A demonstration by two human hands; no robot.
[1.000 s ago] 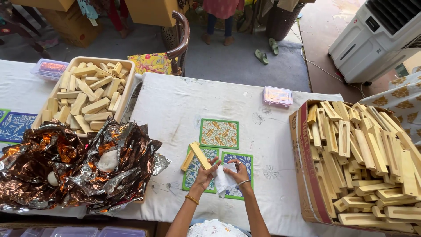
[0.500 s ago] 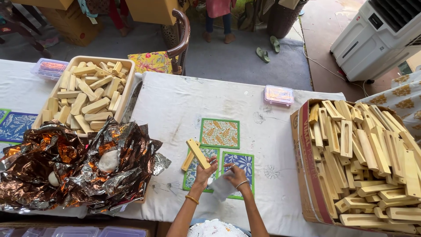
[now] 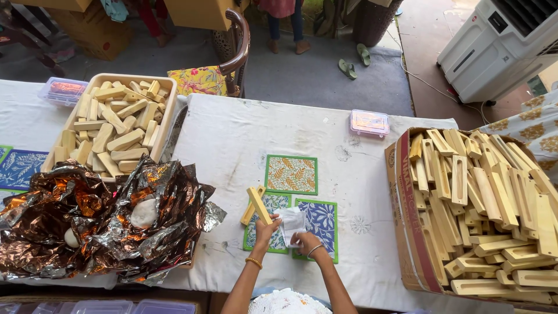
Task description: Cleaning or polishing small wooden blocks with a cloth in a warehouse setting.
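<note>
L hand (image 3: 264, 228) grips wooden block (image 3: 259, 205), sticking up-left above it; R hand (image 3: 304, 239) pinches white cloth (image 3: 291, 223) just beside.

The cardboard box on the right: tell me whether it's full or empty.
Full. The open cardboard box is heaped to its rim with slotted pale wooden pieces, lying crisscross over one another; none of its bottom shows.

A single head-worn camera looks steeply down from above at the table (image 3: 232, 134).
</note>
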